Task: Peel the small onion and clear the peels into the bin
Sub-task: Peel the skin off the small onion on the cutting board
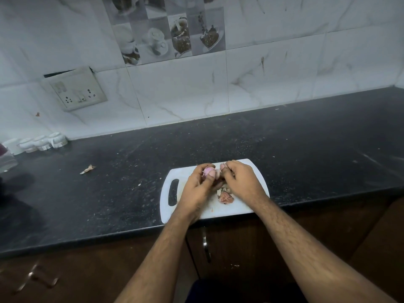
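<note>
A small pink onion (208,171) is held above a white cutting board (240,207) at the counter's front edge. My left hand (200,189) grips the onion, thumb across its front. My right hand (239,181) pinches at the onion's right side, where a pale bit of skin (218,173) shows between the fingers. A pile of reddish-brown peels (225,196) lies on the board between my wrists. No bin is in view.
The board sits on a black speckled counter (306,154). A loose peel (87,169) lies on the counter to the left. White cups (41,142) stand at the far left by the wall. Cabinet doors with a handle (206,248) are below.
</note>
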Tool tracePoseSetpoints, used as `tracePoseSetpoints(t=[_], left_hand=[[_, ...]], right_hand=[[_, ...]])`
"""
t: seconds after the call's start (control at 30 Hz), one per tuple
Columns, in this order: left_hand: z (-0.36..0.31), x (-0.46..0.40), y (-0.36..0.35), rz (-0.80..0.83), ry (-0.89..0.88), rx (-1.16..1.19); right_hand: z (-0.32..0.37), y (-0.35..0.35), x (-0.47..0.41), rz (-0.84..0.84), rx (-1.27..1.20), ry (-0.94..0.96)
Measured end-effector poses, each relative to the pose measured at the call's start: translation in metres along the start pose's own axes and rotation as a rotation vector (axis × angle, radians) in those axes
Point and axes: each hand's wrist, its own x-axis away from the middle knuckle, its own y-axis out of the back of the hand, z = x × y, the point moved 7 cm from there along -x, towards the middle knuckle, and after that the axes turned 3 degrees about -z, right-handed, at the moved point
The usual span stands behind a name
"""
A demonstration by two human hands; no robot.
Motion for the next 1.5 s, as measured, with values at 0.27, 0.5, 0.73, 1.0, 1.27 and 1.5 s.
tracePoseSetpoints(t=[0.27, 0.5, 0.73, 1.0, 1.27, 1.5], left_hand=[[-0.001, -0.003, 0.004, -0.059, -0.007, 0.036], [0.002, -0.005, 0.007, -0.083, 0.039, 0.007], [-0.007, 0.000, 0.002, 0.023, 0.072, 0.199], [-0.005, 0.001, 0.002, -0.003, 0.021, 0.080], [-0.005, 0.001, 0.001, 0.010, 0.040, 0.089], [-0.008, 0.002, 0.004, -0.014, 0.063, 0.142]], right_hand=[[-0.003, -0.003, 0.000, 0.059, 0.029, -0.040], [0.026, 0.009, 0.011, 0.028, -0.078, 0.151], [0.031, 0.004, 0.017, 0.136, -0.100, 0.136], [0.020, 0.007, 0.015, 0.072, -0.232, 0.016], [0.011, 0.005, 0.010, 0.021, -0.158, -0.020], [-0.001, 0.004, 0.004, -0.019, -0.030, -0.102]])
